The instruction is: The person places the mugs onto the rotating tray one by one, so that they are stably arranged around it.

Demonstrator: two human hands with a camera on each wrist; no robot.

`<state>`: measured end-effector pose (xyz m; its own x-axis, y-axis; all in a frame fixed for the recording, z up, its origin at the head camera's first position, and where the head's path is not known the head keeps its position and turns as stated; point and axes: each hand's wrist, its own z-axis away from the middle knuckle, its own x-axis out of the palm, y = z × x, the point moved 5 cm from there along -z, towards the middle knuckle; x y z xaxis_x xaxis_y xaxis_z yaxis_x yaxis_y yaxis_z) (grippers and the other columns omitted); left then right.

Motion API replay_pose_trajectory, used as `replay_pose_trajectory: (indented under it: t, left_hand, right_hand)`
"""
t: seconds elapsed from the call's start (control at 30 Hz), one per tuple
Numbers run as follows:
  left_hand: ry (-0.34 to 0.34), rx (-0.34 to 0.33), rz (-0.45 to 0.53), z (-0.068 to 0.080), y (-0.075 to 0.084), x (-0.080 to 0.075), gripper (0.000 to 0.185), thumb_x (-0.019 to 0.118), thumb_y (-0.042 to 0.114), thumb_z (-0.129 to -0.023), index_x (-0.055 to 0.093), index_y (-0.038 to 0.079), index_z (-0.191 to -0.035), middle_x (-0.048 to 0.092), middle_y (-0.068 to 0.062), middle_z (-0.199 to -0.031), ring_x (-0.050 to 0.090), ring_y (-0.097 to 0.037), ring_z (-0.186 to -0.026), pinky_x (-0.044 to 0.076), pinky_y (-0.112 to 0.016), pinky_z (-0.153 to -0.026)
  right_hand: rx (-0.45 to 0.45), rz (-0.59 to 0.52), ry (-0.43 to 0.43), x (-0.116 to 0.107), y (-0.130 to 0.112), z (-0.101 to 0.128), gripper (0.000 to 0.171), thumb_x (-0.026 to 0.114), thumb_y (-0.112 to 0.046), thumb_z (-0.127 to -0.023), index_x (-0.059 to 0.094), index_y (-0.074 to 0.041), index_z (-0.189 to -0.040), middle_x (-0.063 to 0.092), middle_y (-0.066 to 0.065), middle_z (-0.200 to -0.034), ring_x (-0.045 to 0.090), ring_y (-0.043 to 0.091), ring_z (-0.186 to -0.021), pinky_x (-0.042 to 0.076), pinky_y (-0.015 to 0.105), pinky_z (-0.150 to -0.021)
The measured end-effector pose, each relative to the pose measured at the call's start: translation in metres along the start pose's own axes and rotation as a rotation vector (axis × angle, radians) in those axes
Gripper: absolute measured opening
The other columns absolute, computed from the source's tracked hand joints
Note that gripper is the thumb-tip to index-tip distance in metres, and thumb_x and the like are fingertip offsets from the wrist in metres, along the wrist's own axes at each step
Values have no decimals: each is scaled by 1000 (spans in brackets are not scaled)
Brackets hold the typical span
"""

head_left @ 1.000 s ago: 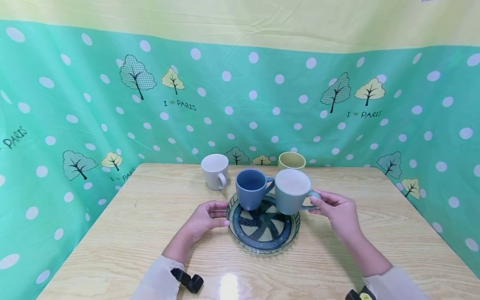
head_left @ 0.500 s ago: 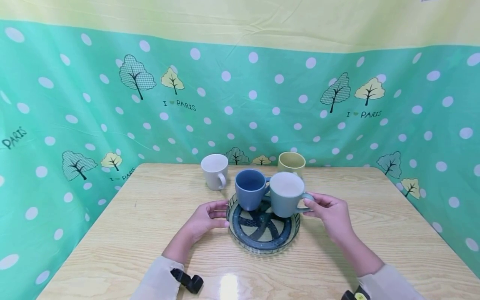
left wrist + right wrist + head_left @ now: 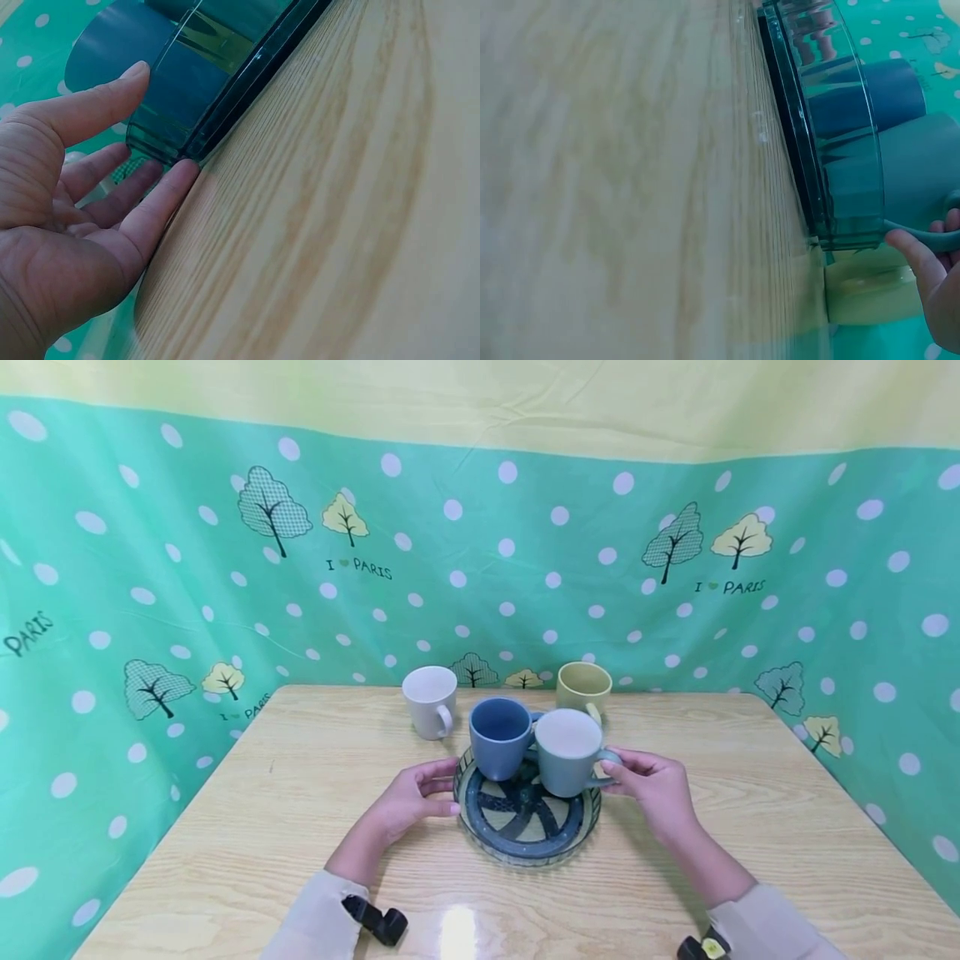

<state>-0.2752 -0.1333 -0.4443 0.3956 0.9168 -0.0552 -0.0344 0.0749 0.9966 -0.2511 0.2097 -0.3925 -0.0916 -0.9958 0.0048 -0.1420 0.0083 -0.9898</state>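
Observation:
A round glass tray (image 3: pixel 525 847) with a dark blue spoked pattern stands in the middle of the table. My left hand (image 3: pixel 416 793) touches its left side with fairly straight fingers; the left wrist view has the fingertips (image 3: pixel 187 171) at the glass wall. On the tray's back left is a blue mug (image 3: pixel 498 752), upright. Beside it, my right hand (image 3: pixel 652 785) pinches the handle of a grey-green mug (image 3: pixel 562 764), which is inside the tray's rim in the right wrist view. That mug covers part of the blue mug's handle.
Behind the tray to the left is a white mug (image 3: pixel 431 706). A yellow-green mug (image 3: pixel 581 685) stands at the back right, partly behind the grey-green one. The wooden table (image 3: pixel 300 760) ends at a polka-dot green curtain (image 3: pixel 480 560).
My right hand has moved left and slightly down with the grey-green mug, bringing it closer to the blue mug. The left hand and tray have stayed in place.

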Motion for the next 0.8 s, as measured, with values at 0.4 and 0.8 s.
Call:
replay_pose_trajectory:
  t: [0.4,0.8]
  left_hand:
    - [3,-3,2,0,0,0,76,78,-2,-78,42,-1,-145,43,-22,-147,49,-36,-127,47,-36,-102]
    - [-11,12,8,1,1,1,78,79,-2,-77,40,-4,-145,45,-23,-144,50,-37,-126,48,-35,-100]
  right_hand:
    - [-9,111,-52,-4,3,-3,38,77,-9,-84,65,12,-113,73,4,-88,72,24,-78,60,39,-73]
    - [5,211,-56,-5,2,-10,38,76,-15,-86,67,7,-115,72,9,-94,71,31,-84,61,35,-72]
